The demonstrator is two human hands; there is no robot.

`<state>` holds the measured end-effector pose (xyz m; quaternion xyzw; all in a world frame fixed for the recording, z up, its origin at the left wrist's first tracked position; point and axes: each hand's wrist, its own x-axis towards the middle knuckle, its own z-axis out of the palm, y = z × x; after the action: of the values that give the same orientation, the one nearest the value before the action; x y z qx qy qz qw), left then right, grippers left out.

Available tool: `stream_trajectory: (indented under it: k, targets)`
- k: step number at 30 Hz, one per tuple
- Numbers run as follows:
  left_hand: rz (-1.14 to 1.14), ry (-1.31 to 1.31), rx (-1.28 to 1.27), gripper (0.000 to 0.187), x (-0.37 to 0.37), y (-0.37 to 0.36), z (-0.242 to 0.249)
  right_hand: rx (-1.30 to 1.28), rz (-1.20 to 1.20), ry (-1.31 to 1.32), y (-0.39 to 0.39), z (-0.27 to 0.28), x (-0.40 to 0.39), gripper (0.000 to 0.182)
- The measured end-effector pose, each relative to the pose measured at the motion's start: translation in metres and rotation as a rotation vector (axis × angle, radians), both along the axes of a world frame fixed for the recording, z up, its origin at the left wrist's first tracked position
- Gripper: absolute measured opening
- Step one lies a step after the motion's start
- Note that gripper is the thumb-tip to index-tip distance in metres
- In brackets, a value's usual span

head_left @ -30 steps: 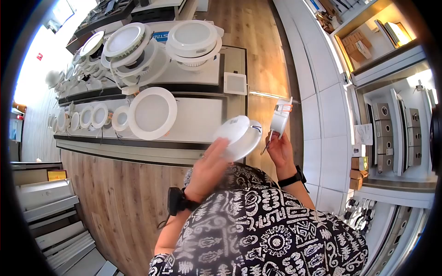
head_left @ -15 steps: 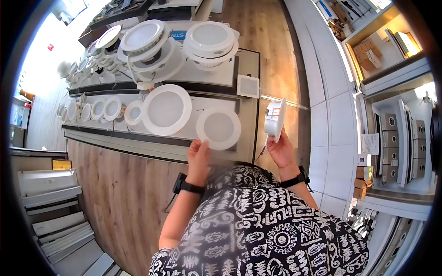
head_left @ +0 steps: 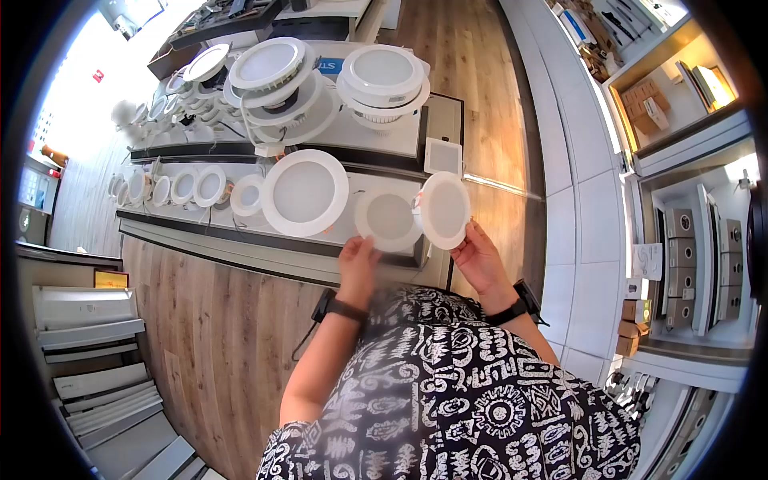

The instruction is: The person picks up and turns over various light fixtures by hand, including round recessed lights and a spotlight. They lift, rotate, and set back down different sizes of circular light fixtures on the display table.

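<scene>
A round white light panel (head_left: pixel 446 210) is pinched at its lower right edge by my right hand (head_left: pixel 478 258), its pale face turned toward the camera. Just left of it, a second round panel (head_left: pixel 387 219) stands at the display's front edge, its lower left rim between the fingers of my left hand (head_left: pixel 359 260). That hand is slightly blurred. The two panels overlap in view; whether they touch I cannot tell. Beside them on the left is a larger round panel (head_left: pixel 305 193).
Smaller round lights (head_left: pixel 210 186) line the display's front row. Stacked round fixtures (head_left: pixel 383 80) stand behind, with a small square panel (head_left: pixel 443 156) at the right corner. Shelves with boxes (head_left: pixel 682 252) are on the right, flat panels (head_left: pixel 86 308) at lower left.
My right hand has moved left with its panel and turned the panel's face toward the camera. My left hand and the panel at its fingers appear slightly further right, as does the display.
</scene>
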<state>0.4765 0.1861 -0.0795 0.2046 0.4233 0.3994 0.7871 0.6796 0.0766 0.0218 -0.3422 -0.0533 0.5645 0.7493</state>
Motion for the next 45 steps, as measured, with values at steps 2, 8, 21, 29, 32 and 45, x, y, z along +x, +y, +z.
stream_trajectory:
  k: [2,8,21,29,32,45]
  targets:
    - [-0.012,0.012,0.029,0.006,0.001,0.003,0.003,-0.015,0.047,-0.030,0.002,0.000,-0.001,0.026]
    - [-0.182,0.431,0.283,0.012,0.003,0.026,0.003,-0.195,0.067,-0.189,0.021,0.006,-0.014,0.017]
    - [-0.238,0.310,0.310,0.019,-0.024,0.027,0.045,-0.316,0.109,-0.376,0.053,-0.039,-0.029,0.019]
    - [-0.290,0.345,0.358,0.016,-0.009,0.025,0.046,-0.361,0.096,-0.311,0.055,-0.058,-0.027,0.019]
    - [-0.288,0.366,0.387,0.016,-0.007,0.028,0.041,-0.345,0.100,-0.300,0.056,-0.056,-0.027,0.019]
    - [-0.249,0.552,0.472,0.016,-0.036,0.031,0.022,-0.385,0.064,-0.435,0.029,-0.048,-0.001,0.025]
